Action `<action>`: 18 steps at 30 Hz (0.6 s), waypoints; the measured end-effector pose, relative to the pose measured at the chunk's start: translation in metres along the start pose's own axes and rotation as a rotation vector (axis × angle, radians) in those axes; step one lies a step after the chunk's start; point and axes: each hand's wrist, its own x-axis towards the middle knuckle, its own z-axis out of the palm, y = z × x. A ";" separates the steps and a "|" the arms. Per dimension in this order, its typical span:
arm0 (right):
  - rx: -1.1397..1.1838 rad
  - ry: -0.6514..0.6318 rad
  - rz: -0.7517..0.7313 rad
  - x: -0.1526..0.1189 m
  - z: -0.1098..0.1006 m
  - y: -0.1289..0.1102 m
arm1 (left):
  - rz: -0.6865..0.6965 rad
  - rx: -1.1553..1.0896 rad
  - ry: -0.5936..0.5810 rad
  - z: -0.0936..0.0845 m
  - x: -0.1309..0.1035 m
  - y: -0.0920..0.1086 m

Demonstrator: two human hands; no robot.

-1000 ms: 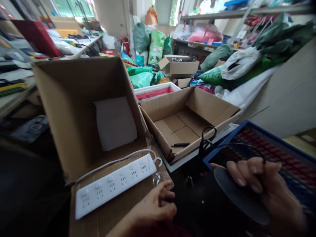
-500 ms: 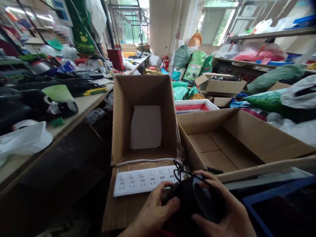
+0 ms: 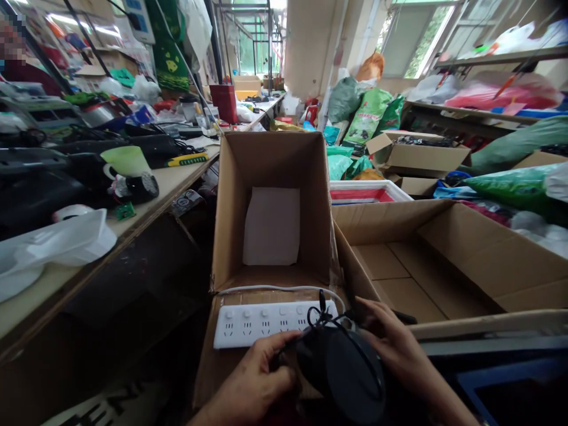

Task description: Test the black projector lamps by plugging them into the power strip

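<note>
A black rounded device (image 3: 355, 367) with a flat disc-shaped face sits low in front of me. Its thin black cable (image 3: 322, 318) is looped over the top. My left hand (image 3: 261, 373) is at the device's left, thumb and forefinger pinched on what looks like a dark strand of the cable. At the right side my right hand (image 3: 393, 340) is curled against the device, its fingertips partly hidden near the cable. Just beyond lies a white power strip (image 3: 252, 324) with a row of sockets and switches, on a cardboard surface (image 3: 217, 376).
An open cardboard box (image 3: 228, 213) with a pale sheet inside stands ahead. A wider open carton (image 3: 461, 260) is to its right. The cluttered workbench (image 3: 177, 177) runs along the left, holding a white plastic tray (image 3: 84, 239). Filled bags (image 3: 368, 112) are piled behind.
My left hand has moved off the device's body to its left side, fingers now pinched. The device has tilted to show its disc face. The view has swung slightly left.
</note>
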 end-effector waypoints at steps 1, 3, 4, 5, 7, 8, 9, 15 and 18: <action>-0.052 -0.031 -0.057 0.005 0.010 0.001 | 0.023 -0.001 -0.034 0.002 -0.003 0.007; -0.104 -0.076 -0.145 0.014 0.031 -0.003 | 0.076 0.009 -0.091 0.007 -0.010 0.021; -0.118 -0.082 -0.169 0.018 0.038 -0.006 | 0.083 0.019 -0.106 0.009 -0.014 0.025; -0.128 -0.088 -0.179 0.022 0.043 -0.009 | 0.071 0.028 -0.111 0.009 -0.018 0.029; -0.159 -0.040 -0.152 0.029 0.040 -0.010 | 0.015 0.023 -0.087 0.002 -0.025 0.030; -0.175 0.015 -0.120 0.033 0.034 -0.008 | -0.002 0.004 -0.059 -0.005 -0.028 0.029; -0.187 0.080 -0.082 0.036 0.026 -0.004 | -0.004 -0.013 -0.026 -0.014 -0.032 0.027; -0.078 0.006 0.026 0.047 -0.007 -0.005 | 0.183 -0.108 0.218 -0.068 -0.038 0.016; 0.171 -0.208 0.033 0.043 0.005 -0.026 | 0.237 -0.263 0.285 -0.075 -0.035 0.015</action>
